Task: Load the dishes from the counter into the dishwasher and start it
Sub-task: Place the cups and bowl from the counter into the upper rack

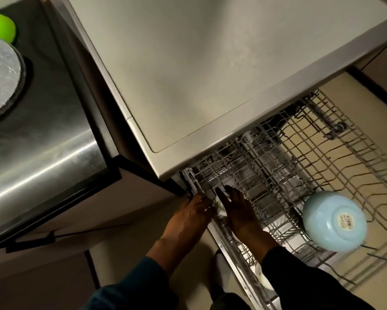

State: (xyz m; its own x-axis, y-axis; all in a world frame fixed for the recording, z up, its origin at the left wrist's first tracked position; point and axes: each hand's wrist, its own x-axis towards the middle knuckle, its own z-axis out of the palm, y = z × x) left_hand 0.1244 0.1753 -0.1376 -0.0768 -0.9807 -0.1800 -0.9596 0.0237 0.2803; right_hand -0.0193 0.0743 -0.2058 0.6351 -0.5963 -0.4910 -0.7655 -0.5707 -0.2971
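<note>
Two hands reach down side by side into the near left corner of a pulled-out dishwasher rack (299,157), both forearms in dark sleeves. The left hand (191,217) lies at the rack's left edge with its fingers toward the wires; whether they grip anything cannot be told. The right hand (237,211) is just beside it, fingers straight and spread, resting against a small white dish (219,203) that shows between the two hands; little of that dish can be made out. One pale blue bowl (334,221) sits upside down in the rack, well to the right of the right hand. Beyond the hands the grey counter (188,63) overhangs the rack. Far left of the left hand, one green object (1,26) and one round grey lid (0,81) rest on a steel surface (42,142).
</note>
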